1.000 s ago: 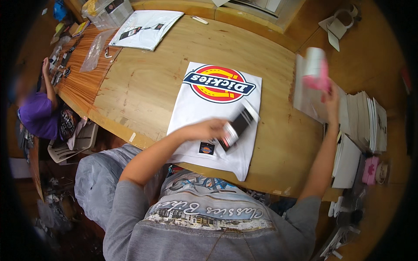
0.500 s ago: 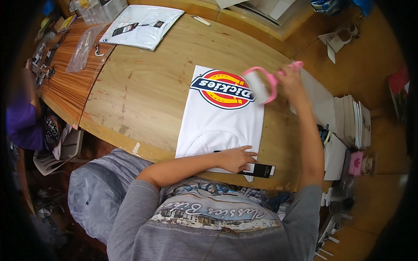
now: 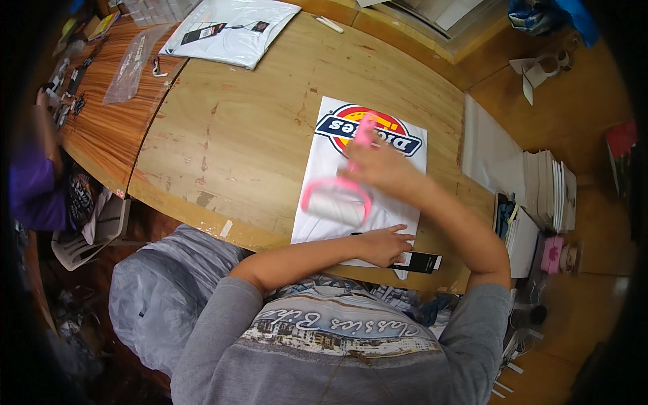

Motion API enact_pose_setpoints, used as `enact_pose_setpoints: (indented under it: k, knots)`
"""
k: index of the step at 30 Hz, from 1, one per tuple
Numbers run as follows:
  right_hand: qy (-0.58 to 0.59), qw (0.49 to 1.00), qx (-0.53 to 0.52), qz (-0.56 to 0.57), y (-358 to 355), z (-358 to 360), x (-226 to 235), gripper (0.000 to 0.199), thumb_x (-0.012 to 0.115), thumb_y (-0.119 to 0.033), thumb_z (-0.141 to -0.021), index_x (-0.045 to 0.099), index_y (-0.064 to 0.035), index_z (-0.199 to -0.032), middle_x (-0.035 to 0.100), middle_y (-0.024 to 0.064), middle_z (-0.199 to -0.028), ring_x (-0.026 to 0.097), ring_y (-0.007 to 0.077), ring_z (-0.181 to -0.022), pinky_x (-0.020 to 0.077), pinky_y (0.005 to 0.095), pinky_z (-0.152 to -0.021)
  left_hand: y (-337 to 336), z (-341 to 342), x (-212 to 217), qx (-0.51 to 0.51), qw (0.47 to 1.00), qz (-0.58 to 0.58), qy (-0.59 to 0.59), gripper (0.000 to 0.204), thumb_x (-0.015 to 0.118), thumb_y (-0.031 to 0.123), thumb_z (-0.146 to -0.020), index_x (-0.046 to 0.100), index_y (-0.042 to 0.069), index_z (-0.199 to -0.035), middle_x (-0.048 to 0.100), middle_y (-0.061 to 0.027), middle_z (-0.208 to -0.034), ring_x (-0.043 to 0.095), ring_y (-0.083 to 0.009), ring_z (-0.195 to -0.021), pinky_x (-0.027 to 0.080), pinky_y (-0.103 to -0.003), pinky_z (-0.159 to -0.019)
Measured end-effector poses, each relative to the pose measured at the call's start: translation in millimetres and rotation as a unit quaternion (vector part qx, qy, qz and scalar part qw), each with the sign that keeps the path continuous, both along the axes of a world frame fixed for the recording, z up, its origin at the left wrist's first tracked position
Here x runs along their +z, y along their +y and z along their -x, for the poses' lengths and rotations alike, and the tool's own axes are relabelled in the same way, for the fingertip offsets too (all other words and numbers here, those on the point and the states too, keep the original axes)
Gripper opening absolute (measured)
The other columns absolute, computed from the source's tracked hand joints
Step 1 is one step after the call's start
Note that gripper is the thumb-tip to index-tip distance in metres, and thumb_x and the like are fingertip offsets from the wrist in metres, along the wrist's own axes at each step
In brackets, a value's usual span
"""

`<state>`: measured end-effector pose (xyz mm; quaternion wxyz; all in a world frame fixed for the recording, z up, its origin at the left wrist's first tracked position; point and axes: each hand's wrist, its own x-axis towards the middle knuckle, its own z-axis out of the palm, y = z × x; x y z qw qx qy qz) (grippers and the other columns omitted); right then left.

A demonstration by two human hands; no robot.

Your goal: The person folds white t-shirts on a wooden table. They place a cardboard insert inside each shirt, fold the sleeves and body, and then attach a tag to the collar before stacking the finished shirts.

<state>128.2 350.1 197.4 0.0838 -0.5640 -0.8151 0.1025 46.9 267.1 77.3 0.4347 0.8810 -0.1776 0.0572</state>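
A folded white T-shirt [image 3: 324, 165] lies flat on the wooden table, a round red, yellow and blue print across its far half. In my right hand [image 3: 386, 165] is the pink handle of a lint roller [image 3: 337, 209], its white roll blurred by motion over the middle of the shirt. Whether the roll touches the fabric I cannot tell. My left hand [image 3: 386, 247] rests flat near the shirt's close edge, fingers spread. Beside those fingers, a black hang tag [image 3: 422, 262] sticks out past the shirt's right side.
A bagged white garment [image 3: 229, 34] with black tags lies at the far left. Behind the shirt is a small white stick-like tool [image 3: 329, 24]. Stacked folders [image 3: 550, 189] stand at the right. Someone in a purple sleeve [image 3: 37, 192] sits at the left.
My right hand has swung the lint roller leftward and nearer, from beside the print to over the shirt's middle. My left hand stays on the shirt. The whole view has shifted slightly.
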Motion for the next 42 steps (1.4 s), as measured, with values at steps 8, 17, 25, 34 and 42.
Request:
enact_pose_setpoints:
  k: [8, 17, 25, 34, 42]
  knots:
    - [-0.14, 0.92, -0.36, -0.064, -100.5, -202.9, 13.0, 0.03, 0.043, -0.003, -0.074, 0.054, -0.0058, -0.102, 0.054, 0.0145, -0.092, 0.052, 0.0322, -0.086, 0.0407, 0.0377, -0.075, 21.4, -1.5, 19.1, 0.151, 0.947, 0.263, 0.106, 0.028, 0.048, 0.016, -0.083, 0.044, 0.002, -0.107, 0.059, -0.0124, -0.09, 0.057, -0.0237, -0.08, 0.04, -0.037, -0.082]
    - [-0.07, 0.828, -0.547, -0.103, -197.9, -175.4, -31.9, 0.037, 0.055, -0.006, -0.072, 0.052, -0.0072, -0.108, 0.055, 0.0116, -0.092, 0.052, 0.0246, -0.086, 0.0424, 0.0333, -0.074, 104.8, -2.8, 30.9, 0.227, 0.679, 0.649, 0.258, 0.025, 0.031, 0.014, -0.09, 0.028, 0.011, -0.115, 0.058, -0.0136, -0.099, 0.06, -0.0206, -0.08, 0.048, -0.032, -0.066]
    - [0.532, 0.737, -0.406, 0.093, -77.7, -38.8, -59.8, 0.032, 0.055, -0.014, -0.081, 0.047, -0.003, -0.109, 0.06, 0.0076, -0.079, 0.056, 0.0098, -0.065, 0.0459, 0.0215, -0.055, 102.1, 2.9, 47.5, 0.373, 0.742, 0.536, 0.152, 0.03, 0.038, 0.012, -0.088, 0.032, 0.004, -0.117, 0.048, -0.0105, -0.104, 0.051, -0.0142, -0.086, 0.041, -0.028, -0.08]
    - [0.794, 0.507, -0.291, 0.168, -50.9, -26.4, -81.5, 0.042, 0.057, -0.004, -0.077, 0.039, -0.0077, -0.114, 0.056, 0.0076, -0.098, 0.055, 0.0177, -0.086, 0.0451, 0.0316, -0.072, 115.2, 31.3, 54.7, 0.352, 0.717, 0.585, 0.135, 0.029, 0.04, 0.028, -0.089, 0.052, 0.003, -0.099, 0.055, -0.0028, -0.086, 0.049, -0.0085, -0.074, 0.043, -0.022, -0.068]
    - [0.854, 0.428, -0.242, 0.173, -53.4, -25.9, -93.8, 0.04, 0.055, -0.003, -0.078, 0.037, -0.0111, -0.112, 0.053, 0.0111, -0.096, 0.054, 0.0208, -0.082, 0.0445, 0.0322, -0.065, 114.4, 29.4, 51.4, 0.373, 0.673, 0.629, 0.113, 0.027, 0.051, 0.022, -0.084, 0.051, 0.0, -0.099, 0.055, -0.005, -0.084, 0.052, -0.0091, -0.065, 0.045, -0.021, -0.057]
